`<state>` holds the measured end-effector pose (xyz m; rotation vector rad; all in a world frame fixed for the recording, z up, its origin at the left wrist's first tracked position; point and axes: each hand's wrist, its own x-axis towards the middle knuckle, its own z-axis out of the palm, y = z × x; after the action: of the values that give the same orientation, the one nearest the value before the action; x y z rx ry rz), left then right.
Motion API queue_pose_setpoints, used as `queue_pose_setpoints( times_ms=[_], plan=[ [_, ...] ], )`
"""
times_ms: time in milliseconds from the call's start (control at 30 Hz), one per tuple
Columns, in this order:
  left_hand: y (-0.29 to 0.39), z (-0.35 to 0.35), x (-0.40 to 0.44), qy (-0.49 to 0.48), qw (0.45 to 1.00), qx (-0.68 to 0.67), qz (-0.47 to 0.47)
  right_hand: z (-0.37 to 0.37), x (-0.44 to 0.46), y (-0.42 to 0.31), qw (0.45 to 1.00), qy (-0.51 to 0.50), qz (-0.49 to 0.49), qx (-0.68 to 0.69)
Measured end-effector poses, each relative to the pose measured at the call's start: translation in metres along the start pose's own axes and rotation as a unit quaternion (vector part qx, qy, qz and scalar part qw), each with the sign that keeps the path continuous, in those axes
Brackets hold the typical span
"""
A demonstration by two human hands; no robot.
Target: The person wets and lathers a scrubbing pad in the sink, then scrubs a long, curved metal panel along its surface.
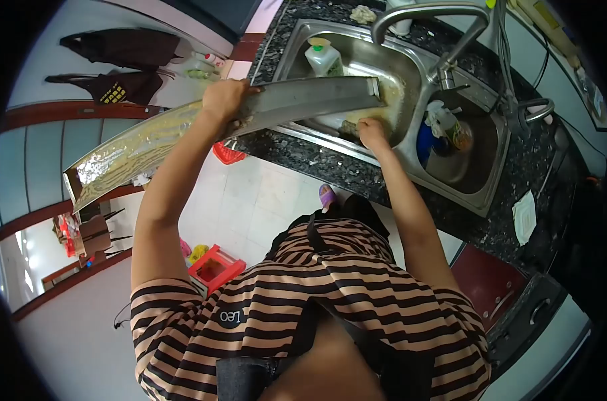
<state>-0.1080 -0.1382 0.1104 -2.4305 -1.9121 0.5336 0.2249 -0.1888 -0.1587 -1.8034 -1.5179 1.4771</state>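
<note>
A long metal panel (303,100) slants from the lower left up over the left sink basin (410,100). My left hand (224,103) is wrapped round its middle. The panel's left part is shiny and yellowish, and its right end hangs over the basin. My right hand (373,131) is closed inside the basin, just below the panel's right end, around something greenish and small that I cannot make out. Suds or wet residue show on the basin floor. A white and green soap bottle (324,59) stands in the basin's upper left.
A curved faucet (430,12) rises behind the sink. The right basin (474,164) holds a spray bottle and a blue item. Dark speckled counter (303,155) surrounds both basins. A white packet (524,217) lies at right. A red stool (216,269) stands on the floor.
</note>
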Motion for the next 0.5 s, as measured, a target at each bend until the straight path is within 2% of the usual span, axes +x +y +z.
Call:
queue_pose_setpoints(
  times_ms=[67,167,200,300,333,500],
  plan=[
    [0.015,0.004,0.018,-0.005,1.0,-0.015,0.017,-0.003,0.007,0.013,0.981,-0.017,-0.003,-0.191],
    [0.028,0.021,0.044,-0.024,0.999,0.017,0.027,-0.004,-0.023,-0.027,0.919,0.026,-0.053,-0.389],
    [0.034,0.021,0.049,-0.04,0.999,0.02,0.022,-0.006,-0.016,-0.033,0.906,-0.028,-0.026,-0.421],
    [0.052,0.021,0.066,-0.069,0.997,0.024,0.006,0.031,0.051,0.029,0.899,-0.197,0.028,-0.39],
    [0.055,0.024,0.069,-0.07,0.997,0.02,0.003,0.009,0.029,0.002,0.91,-0.174,0.038,-0.374],
    [0.069,0.036,0.075,-0.071,0.997,-0.028,-0.008,-0.016,0.023,-0.007,0.893,-0.142,-0.001,-0.427]
  ],
)
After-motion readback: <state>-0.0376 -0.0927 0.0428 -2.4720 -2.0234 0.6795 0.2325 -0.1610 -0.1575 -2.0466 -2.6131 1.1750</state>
